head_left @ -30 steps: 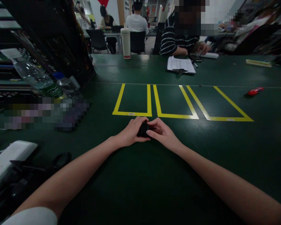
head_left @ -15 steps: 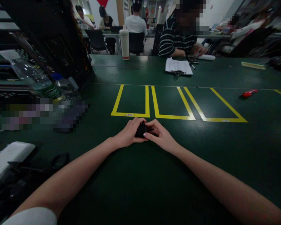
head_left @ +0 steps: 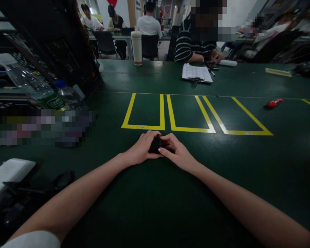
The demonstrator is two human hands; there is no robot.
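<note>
Left hand (head_left: 144, 147) and right hand (head_left: 177, 151), both grasping a small black object (head_left: 154, 144) between them: the fingers and thumb of the left hand wrap its left side, while the right hand's fingertips and thumb meet its right side. The object's exact form is hidden by the fingers. It lies at the middle of the green surface (head_left: 155, 196), just on the near side of three yellow tape outlines (head_left: 142, 127), which stand side by side and reach a thin seam line. Toward the right edge of the surface, a red object (head_left: 275, 102) lies well apart from the hands. Toward the left edge are two plastic bottles, one with a green label (head_left: 53, 100) and one with a blue cap (head_left: 60, 84); nearer, a white block (head_left: 11, 174) lies beside dark cables (head_left: 28, 198). Along the far edge stands a pale tumbler (head_left: 137, 48), upright, and to its right lies a clipboard with papers (head_left: 196, 73), near a person in a striped shirt (head_left: 184, 44).
</note>
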